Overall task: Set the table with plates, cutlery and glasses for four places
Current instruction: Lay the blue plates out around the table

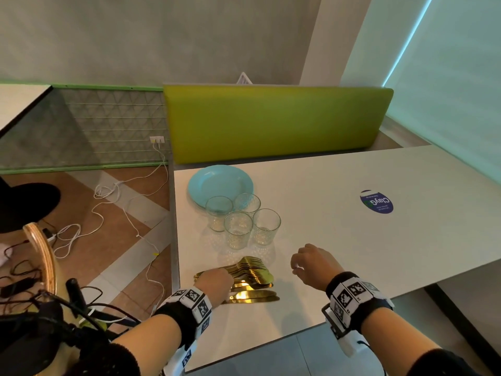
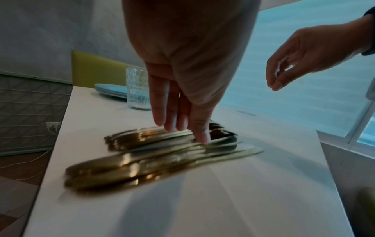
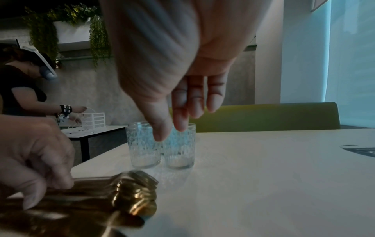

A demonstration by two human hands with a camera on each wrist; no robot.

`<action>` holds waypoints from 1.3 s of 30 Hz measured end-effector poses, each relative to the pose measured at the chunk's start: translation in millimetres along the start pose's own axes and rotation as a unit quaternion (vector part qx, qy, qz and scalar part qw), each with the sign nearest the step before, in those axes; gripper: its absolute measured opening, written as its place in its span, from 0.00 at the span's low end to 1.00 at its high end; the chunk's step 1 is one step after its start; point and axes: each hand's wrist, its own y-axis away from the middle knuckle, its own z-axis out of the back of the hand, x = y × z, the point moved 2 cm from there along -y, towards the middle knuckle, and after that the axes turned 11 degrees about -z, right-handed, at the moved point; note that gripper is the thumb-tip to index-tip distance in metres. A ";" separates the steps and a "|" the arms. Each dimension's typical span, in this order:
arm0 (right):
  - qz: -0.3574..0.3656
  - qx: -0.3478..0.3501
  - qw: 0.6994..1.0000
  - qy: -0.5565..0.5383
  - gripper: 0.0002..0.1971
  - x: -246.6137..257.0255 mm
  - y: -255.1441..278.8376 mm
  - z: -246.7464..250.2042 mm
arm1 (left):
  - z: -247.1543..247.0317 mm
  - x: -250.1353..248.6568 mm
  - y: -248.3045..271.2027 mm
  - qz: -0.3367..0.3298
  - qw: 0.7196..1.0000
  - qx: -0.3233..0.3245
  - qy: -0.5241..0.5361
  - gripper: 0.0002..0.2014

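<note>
Several gold forks, spoons and knives lie in a pile of cutlery point(image 1: 252, 278) near the front left of the white table point(image 1: 339, 240). My left hand point(image 1: 217, 278) is over the handles, and its straight fingertips point(image 2: 201, 136) touch the cutlery point(image 2: 152, 154). My right hand point(image 1: 296, 267) hovers just right of the pile, loosely curled and holding nothing. Several clear patterned glasses point(image 1: 238, 223) stand behind the cutlery. A stack of blue plates point(image 1: 217, 183) sits behind them at the table's left edge. In the right wrist view my right hand point(image 3: 178, 125) hangs in front of two glasses point(image 3: 160, 147).
A green bench back point(image 1: 271, 120) runs along the table's far side. A blue round sticker point(image 1: 376, 202) lies on the tabletop at the right. White cables point(image 1: 113, 213) trail over the floor to the left, beside a wooden chair point(image 1: 43, 253). Another person point(image 3: 20, 83) works at a far table.
</note>
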 end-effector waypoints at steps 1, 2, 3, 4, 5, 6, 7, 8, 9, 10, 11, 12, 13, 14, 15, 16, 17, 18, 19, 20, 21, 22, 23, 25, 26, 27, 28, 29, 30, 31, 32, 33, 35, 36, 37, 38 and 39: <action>-0.001 -0.002 1.000 -0.005 0.12 0.4 -3.0 2.9 | 6.0 1.2 2.1 -0.006 1.000 -0.027 0.011 0.15; -0.001 -0.004 1.000 -0.010 0.12 0.7 -6.5 6.4 | 14.0 2.8 4.7 -0.015 0.998 -0.059 0.022 0.16; -0.002 -0.007 1.000 -0.016 0.12 0.5 -10.5 10.2 | 23.5 4.5 8.3 -0.025 0.995 -0.095 0.035 0.17; -0.005 -0.009 1.000 -0.022 0.12 -0.2 -15.2 14.8 | 35.0 7.0 12.1 -0.034 0.989 -0.138 0.047 0.18; -0.009 -0.012 0.999 -0.030 0.12 -1.8 -21.2 20.7 | 48.0 10.6 15.1 -0.039 0.980 -0.186 0.059 0.20; -0.017 -0.013 0.999 -0.041 0.12 -4.0 -28.2 27.2 | 61.1 15.7 16.6 -0.039 0.969 -0.232 0.072 0.21; -0.027 -0.015 0.998 -0.055 0.12 -7.2 -37.0 33.5 | 73.9 22.6 16.0 -0.034 0.957 -0.274 0.088 0.22; -0.035 -0.018 0.997 -0.067 0.11 -12.1 -50.8 41.0 | 89.7 32.6 11.9 -0.023 0.944 -0.315 0.101 0.22; -0.046 -0.020 0.996 -0.081 0.11 -14.3 -57.6 47.4 | 101.4 41.5 12.5 -0.011 0.930 -0.350 0.113 0.22; -0.057 -0.019 0.994 -0.095 0.11 -17.2 -68.0 54.2 | 114.5 54.2 9.6 0.007 0.915 -0.383 0.131 0.21; -0.067 -0.019 0.992 -0.108 0.12 -21.1 -82.2 59.9 | 127.7 70.3 3.8 0.031 0.898 -0.409 0.158 0.18; -0.076 -0.014 0.990 -0.119 0.12 -24.6 -96.9 65.0 | 139.4 87.8 -3.9 0.058 0.884 -0.424 0.189 0.15; -0.083 -0.006 0.988 -0.130 0.12 -28.2 -113.4 69.5 | 149.3 106.5 -12.8 0.087 0.875 -0.422 0.221 0.14; -0.089 0.003 0.986 -0.142 0.11 -31.4 -130.8 73.3 | 157.4 124.4 -21.9 0.116 0.871 -0.406 0.250 0.15; -0.093 0.012 0.984 -0.155 0.11 -34.2 -148.6 76.3 | 164.1 141.4 -31.3 0.144 0.870 -0.380 0.279 0.17; -0.095 0.021 0.982 -0.162 0.12 -36.5 -167.0 78.3 | 169.2 157.9 -40.7 0.169 0.867 -0.354 0.307 0.20; -0.095 0.030 0.981 -0.164 0.12 -38.1 -185.0 79.5 | 174.1 172.4 -48.2 0.191 0.863 -0.329 0.334 0.22; -0.096 0.038 0.981 -0.164 0.12 -38.8 -202.2 80.2 | 177.5 185.2 -55.7 0.210 0.860 -0.307 0.351 0.24; -0.097 0.046 0.981 -0.162 0.13 -39.5 -219.8 79.6 | 180.8 196.9 -62.7 0.227 0.861 -0.282 0.359 0.25; -0.099 0.057 0.980 -0.161 0.14 -39.6 -236.5 78.6 | 182.4 207.7 -69.7 0.240 0.864 -0.256 0.362 0.27; -0.099 0.067 0.980 -0.160 0.14 -39.8 -252.7 76.2 | 182.9 217.5 -75.7 0.250 0.869 -0.231 0.359 0.28; -0.102 0.082 0.978 -0.160 0.15 -39.6 -267.3 72.6 | 181.6 227.0 -81.5 0.261 0.873 -0.210 0.353 0.29; -0.103 0.097 0.977 -0.161 0.15 -39.7 -282.4 67.0 | 178.3 236.2 -87.8 0.273 0.877 -0.194 0.344 0.30; -0.106 0.124 0.972 -0.167 0.16 -37.8 -304.2 54.9 | 166.8 249.9 -94.9 0.286 0.888 -0.168 0.318 0.32; -0.107 0.136 0.970 -0.172 0.17 -36.3 -316.2 49.2 | 161.4 255.6 -99.9 0.289 0.894 -0.149 0.309 0.33; -0.107 0.145 0.967 -0.179 0.18 -34.2 -326.6 42.4 | 155.8 259.8 -104.0 0.288 0.898 -0.133 0.304 0.34; -0.107 0.157 0.964 -0.187 0.19 -31.4 -335.1 36.8 | 151.1 262.5 -108.0 0.288 0.901 -0.120 0.303 0.35; -0.105 0.168 0.960 -0.196 0.21 -28.4 -342.9 30.7 | 148.0 263.1 -111.2 0.285 0.902 -0.113 0.305 0.35; -0.102 0.180 0.957 -0.202 0.23 -24.7 -349.7 25.1 | 145.3 262.2 -114.5 0.284 0.901 -0.108 0.310 0.36; -0.100 0.191 0.954 -0.208 0.25 -21.1 -355.1 19.4 | 142.9 261.1 -117.3 0.279 0.898 -0.109 0.322 0.35; -0.099 0.203 0.951 -0.213 0.27 -17.7 -360.6 13.4 | 139.2 261.0 -121.3 0.275 0.894 -0.109 0.337 0.34; -0.097 0.218 0.946 -0.221 0.29 -14.5 -365.1 7.9 | 135.7 261.1 -125.2 0.272 0.886 -0.115 0.356 0.34; -0.096 0.247 0.933 -0.244 0.32 -8.7 -372.6 -0.9 | 128.6 266.6 -131.8 0.281 0.863 -0.122 0.402 0.36; -0.092 0.258 0.927 -0.255 0.33 -6.0 -375.2 -3.2 | 126.0 269.8 -134.1 0.289 0.850 -0.122 0.423 0.36; -0.086 0.264 0.924 -0.262 0.33 -3.9 -376.7 -4.9 | 124.9 271.7 -135.5 0.295 0.840 -0.121 0.438 0.35; -0.079 0.266 0.924 -0.264 0.33 -2.3 -377.4 -5.9 | 124.7 272.3 -136.4 0.300 0.832 -0.120 0.452 0.33; -0.073 0.264 0.925 -0.264 0.33 -1.0 -377.4 -6.5 | 124.7 272.3 -136.9 0.303 0.828 -0.117 0.457 0.30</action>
